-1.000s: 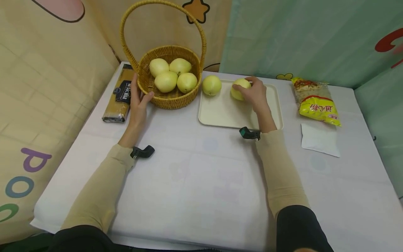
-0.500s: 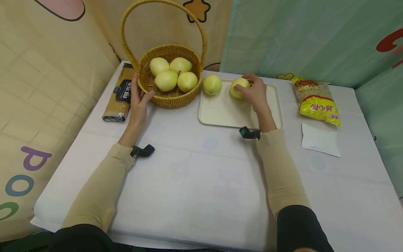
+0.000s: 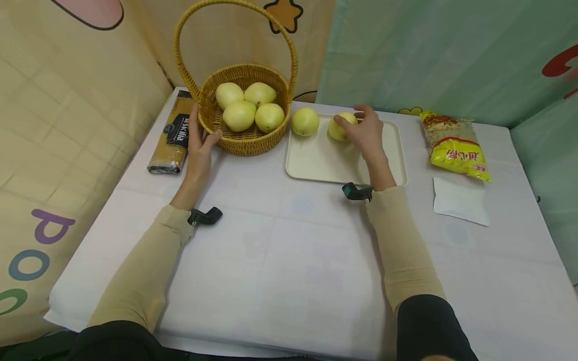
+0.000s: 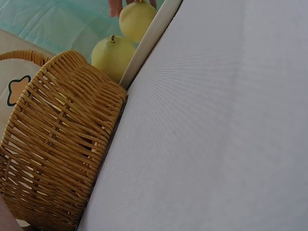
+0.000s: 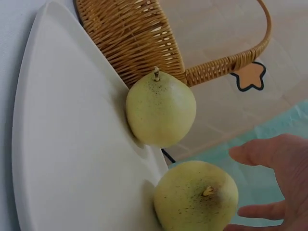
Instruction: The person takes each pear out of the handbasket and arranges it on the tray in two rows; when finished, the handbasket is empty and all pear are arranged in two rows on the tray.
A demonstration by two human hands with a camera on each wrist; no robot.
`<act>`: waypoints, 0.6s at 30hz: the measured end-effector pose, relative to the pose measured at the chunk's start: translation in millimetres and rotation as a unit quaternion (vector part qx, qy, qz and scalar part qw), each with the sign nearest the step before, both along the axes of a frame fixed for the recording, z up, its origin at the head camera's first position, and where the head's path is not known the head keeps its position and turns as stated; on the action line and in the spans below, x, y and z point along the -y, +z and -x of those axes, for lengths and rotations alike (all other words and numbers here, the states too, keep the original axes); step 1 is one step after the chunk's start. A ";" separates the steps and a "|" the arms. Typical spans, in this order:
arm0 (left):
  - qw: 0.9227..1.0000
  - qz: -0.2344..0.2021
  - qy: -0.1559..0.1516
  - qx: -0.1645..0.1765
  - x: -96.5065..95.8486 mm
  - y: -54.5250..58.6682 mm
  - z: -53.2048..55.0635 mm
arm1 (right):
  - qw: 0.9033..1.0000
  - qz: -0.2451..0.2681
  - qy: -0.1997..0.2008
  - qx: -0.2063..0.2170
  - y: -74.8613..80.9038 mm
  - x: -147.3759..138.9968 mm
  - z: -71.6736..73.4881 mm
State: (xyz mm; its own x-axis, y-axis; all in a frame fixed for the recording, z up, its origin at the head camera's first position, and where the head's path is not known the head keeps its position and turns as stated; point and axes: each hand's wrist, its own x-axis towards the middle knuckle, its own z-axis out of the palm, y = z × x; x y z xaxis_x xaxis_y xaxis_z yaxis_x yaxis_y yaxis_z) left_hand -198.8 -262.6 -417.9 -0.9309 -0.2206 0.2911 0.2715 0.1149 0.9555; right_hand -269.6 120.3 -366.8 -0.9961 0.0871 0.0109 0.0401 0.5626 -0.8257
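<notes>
Looking from the head view, the right hand cups a pear on the tray, while the left hand lies straight-fingered against the basket. Left wrist view: only basket wall. Right wrist view: fingers loosely round the pear; a loose hold could let it roll into the second pear

Pear at the right hand: pale yellow-green, fine dark speckles. Second pear: same colouring, brown stem. Tray: plain cream. Wicker basket: golden-tan weave. Tablecloth: white, faint pastel print. Snack bag: yellow with red. Sleeves: beige.
</notes>
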 end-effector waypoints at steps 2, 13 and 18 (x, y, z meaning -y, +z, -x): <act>1.000 0.001 0.000 -0.001 0.3 -0.2 0.3 | 1.000 -0.007 -0.004 -0.010 5.4 -0.3 -1.9; 1.000 0.000 -0.001 -0.008 0.8 0.0 -0.8 | 0.995 -0.010 0.026 -0.101 34.7 20.1 -17.3; 1.000 0.004 0.001 -0.006 0.9 0.2 -1.0 | 0.990 -0.028 0.055 -0.127 37.4 35.2 -23.5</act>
